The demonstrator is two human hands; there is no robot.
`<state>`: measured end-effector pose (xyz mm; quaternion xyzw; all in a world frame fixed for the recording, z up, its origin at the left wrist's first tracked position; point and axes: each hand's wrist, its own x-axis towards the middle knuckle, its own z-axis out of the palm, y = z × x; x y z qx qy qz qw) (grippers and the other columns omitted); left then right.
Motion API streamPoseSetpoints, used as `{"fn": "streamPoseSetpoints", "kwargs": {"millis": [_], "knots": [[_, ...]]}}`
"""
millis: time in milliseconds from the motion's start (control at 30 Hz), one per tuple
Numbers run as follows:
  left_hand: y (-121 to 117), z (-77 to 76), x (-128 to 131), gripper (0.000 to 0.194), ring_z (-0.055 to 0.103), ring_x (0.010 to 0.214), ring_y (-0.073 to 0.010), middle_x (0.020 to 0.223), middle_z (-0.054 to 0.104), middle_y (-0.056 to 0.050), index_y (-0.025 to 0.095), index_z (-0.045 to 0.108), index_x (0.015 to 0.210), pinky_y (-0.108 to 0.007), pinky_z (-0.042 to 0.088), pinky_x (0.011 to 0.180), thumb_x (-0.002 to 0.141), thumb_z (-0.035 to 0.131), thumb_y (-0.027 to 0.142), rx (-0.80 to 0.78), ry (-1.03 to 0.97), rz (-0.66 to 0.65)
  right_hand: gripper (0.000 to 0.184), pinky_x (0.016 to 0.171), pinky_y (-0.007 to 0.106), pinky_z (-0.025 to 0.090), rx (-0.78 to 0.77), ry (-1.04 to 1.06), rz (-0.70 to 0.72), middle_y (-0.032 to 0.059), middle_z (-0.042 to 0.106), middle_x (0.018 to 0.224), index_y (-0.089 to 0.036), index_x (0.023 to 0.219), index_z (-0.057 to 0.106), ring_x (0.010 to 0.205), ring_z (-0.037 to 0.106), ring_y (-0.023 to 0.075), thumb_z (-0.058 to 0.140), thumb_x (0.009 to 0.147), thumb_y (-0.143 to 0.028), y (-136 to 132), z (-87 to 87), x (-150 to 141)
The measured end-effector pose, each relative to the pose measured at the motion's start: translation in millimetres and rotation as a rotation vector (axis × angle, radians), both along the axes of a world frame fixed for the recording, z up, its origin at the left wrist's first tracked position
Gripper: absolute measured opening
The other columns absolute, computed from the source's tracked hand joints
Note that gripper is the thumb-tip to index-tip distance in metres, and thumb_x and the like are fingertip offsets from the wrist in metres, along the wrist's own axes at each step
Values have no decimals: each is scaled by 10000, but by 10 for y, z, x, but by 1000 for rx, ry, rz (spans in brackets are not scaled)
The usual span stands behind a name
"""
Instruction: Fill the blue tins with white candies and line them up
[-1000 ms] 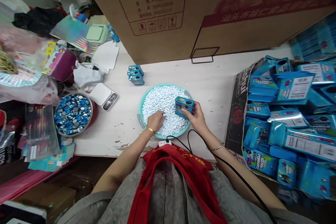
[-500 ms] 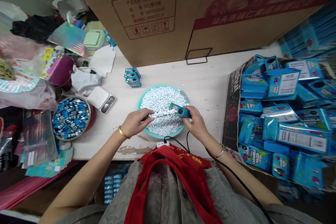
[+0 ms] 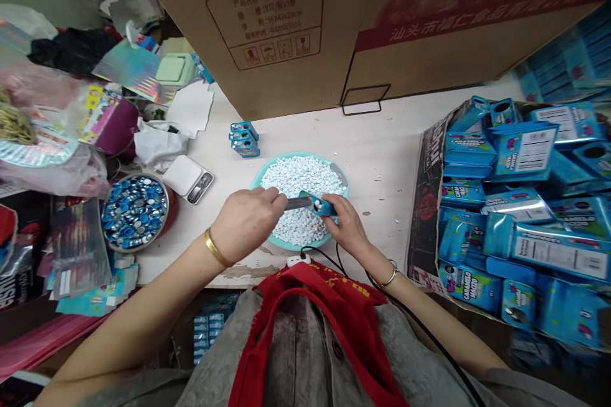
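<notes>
My left hand is closed around a narrow grey scoop, whose far end meets the round hole of a small blue candy box. That box lies tilted in the fingers of my right hand, and white candies show at its hole. Both hands are over a mint-green bowl full of small white candies. The scoop's handle is mostly hidden inside my left fist.
Several small blue boxes stand behind the bowl. To the left are a digital scale and a pot of blue and silver caps. A carton of blue boxes is at the right; a large cardboard box stands behind.
My left hand has lifted from the candies and moved right, bringing the scoop to the box's hole. White candies now show at the hole, which looked dark before.
</notes>
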<state>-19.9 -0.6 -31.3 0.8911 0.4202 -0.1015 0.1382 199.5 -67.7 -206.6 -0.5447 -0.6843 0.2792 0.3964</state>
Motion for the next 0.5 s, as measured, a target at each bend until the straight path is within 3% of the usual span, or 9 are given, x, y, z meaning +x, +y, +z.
{"fn": "streamPoseSetpoints", "kwargs": {"millis": [100, 200, 333, 400, 500], "knots": [[9, -360, -336, 220, 632, 883, -218, 949, 648, -58, 236, 617, 1043, -320, 473, 748, 946, 462, 359, 12, 30, 103, 423, 977, 492, 482, -12, 25, -27, 100, 621, 1169, -256, 1225, 522, 1113, 584, 281, 511, 816, -146, 4, -3, 61], [-58, -971, -551, 162, 646, 878, -208, 958, 669, -59, 221, 632, 1002, -288, 471, 719, 923, 516, 303, -64, 119, 222, 384, 972, 479, 480, -40, 58, -76, 103, 616, 1160, -243, 1212, 528, 1102, 585, 279, 532, 833, -190, 8, 6, 142], [-232, -1763, -332, 188, 650, 978, -213, 1056, 681, -72, 225, 626, 1077, -292, 486, 771, 936, 514, 278, -140, 18, 362, 352, 934, 445, 491, -79, 77, -142, 89, 619, 1126, -243, 1197, 530, 1062, 594, 262, 560, 846, -237, 13, 20, 230], [-285, -2009, -125, 225, 640, 1039, -216, 1112, 679, -71, 226, 613, 1133, -304, 491, 820, 949, 498, 286, -150, -84, 421, 343, 918, 427, 494, -91, 84, -175, 84, 617, 1117, -239, 1189, 530, 1045, 595, 252, 574, 849, -259, 10, 21, 253], [-296, -2147, 23, 242, 636, 1067, -219, 1137, 686, -61, 216, 608, 1151, -318, 491, 868, 945, 512, 299, -181, -205, 493, 337, 909, 413, 494, -123, 94, -204, 84, 616, 1112, -230, 1180, 530, 1026, 598, 243, 585, 850, -274, -6, 20, 274]]}}
